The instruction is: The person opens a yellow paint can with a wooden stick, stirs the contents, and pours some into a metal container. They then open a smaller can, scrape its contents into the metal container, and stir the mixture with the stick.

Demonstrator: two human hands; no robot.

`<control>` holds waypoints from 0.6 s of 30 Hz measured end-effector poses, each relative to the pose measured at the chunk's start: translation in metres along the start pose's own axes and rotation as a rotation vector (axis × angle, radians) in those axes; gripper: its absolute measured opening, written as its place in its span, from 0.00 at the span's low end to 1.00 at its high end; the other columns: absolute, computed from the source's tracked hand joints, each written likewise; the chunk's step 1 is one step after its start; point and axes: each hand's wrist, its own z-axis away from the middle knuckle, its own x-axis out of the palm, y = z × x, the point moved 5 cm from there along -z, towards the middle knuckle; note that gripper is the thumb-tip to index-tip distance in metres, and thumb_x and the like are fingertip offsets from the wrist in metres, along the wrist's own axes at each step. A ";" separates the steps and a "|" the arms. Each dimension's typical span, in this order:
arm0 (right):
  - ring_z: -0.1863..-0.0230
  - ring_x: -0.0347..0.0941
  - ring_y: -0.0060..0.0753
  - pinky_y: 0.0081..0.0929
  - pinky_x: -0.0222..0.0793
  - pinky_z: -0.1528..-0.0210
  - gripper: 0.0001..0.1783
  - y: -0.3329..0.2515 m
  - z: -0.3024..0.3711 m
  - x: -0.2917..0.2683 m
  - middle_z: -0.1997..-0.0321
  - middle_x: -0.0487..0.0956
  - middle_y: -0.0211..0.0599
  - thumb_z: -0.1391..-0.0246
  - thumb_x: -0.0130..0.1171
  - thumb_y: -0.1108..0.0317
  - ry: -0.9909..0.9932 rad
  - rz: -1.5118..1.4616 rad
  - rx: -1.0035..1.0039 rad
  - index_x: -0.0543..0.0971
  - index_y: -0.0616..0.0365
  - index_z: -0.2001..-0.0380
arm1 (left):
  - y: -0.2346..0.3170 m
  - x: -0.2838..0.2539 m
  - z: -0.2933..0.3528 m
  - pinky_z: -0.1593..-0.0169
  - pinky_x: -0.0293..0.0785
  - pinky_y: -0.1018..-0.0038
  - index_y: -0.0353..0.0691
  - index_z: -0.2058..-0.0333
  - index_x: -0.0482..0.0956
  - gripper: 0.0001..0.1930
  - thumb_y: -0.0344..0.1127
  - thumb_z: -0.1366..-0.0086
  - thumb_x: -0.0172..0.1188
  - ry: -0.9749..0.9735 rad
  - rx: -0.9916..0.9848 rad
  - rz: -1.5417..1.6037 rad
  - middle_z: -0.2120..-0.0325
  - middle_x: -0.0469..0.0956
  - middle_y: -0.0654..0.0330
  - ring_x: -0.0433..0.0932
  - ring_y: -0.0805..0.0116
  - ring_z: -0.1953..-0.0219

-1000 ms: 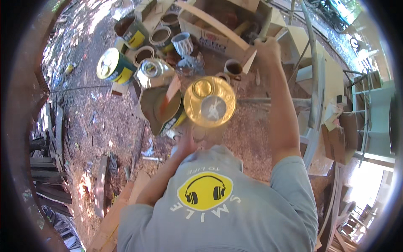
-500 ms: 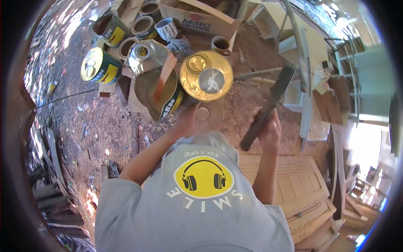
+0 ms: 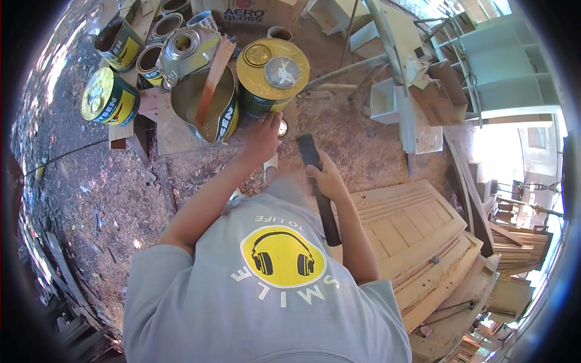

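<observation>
Gripping a dark bar (image 3: 325, 213), the right hand (image 3: 329, 179) needs steadiness; the half-curled left hand (image 3: 264, 139) (hold unclear) adjoins a gold-topped can (image 3: 273, 77).

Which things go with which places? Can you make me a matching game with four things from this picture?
Things:
1. Gold-topped can
2. Dark bar
3. Wooden strip
4. Panelled door

Places:
A. Gripped in the right hand
B. Low on the right side of the picture
C. Just beyond the left hand
D. Slanting up out of the open can

Right pairs: 1-C, 2-A, 3-D, 4-B
</observation>
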 end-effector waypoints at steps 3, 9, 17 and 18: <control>0.66 0.75 0.24 0.28 0.74 0.66 0.21 0.049 -0.027 0.013 0.63 0.77 0.32 0.33 0.57 0.71 0.048 0.046 -0.067 0.73 0.54 0.38 | 0.014 -0.021 -0.007 0.35 0.71 0.57 0.32 0.31 0.65 0.46 0.44 0.44 0.76 -0.084 -0.068 0.034 0.37 0.73 0.48 0.72 0.48 0.36; 0.66 0.73 0.23 0.27 0.73 0.63 0.20 0.037 -0.030 0.019 0.63 0.77 0.29 0.31 0.55 0.70 0.028 0.051 -0.038 0.75 0.54 0.38 | 0.013 -0.029 -0.008 0.37 0.72 0.57 0.31 0.31 0.65 0.47 0.41 0.47 0.78 -0.144 -0.129 0.061 0.41 0.72 0.50 0.74 0.48 0.41; 0.71 0.73 0.23 0.27 0.72 0.69 0.19 0.043 -0.032 0.008 0.65 0.77 0.28 0.31 0.55 0.70 -0.036 0.010 -0.143 0.75 0.56 0.38 | 0.005 -0.021 -0.011 0.38 0.72 0.57 0.33 0.31 0.68 0.46 0.41 0.47 0.78 -0.183 -0.144 0.040 0.41 0.71 0.52 0.73 0.49 0.40; 0.72 0.73 0.23 0.27 0.72 0.70 0.20 0.043 -0.034 0.008 0.65 0.77 0.28 0.31 0.55 0.70 -0.042 0.015 -0.175 0.75 0.56 0.38 | 0.006 -0.021 -0.011 0.38 0.72 0.57 0.33 0.32 0.68 0.46 0.41 0.47 0.78 -0.184 -0.151 0.037 0.41 0.71 0.52 0.73 0.49 0.40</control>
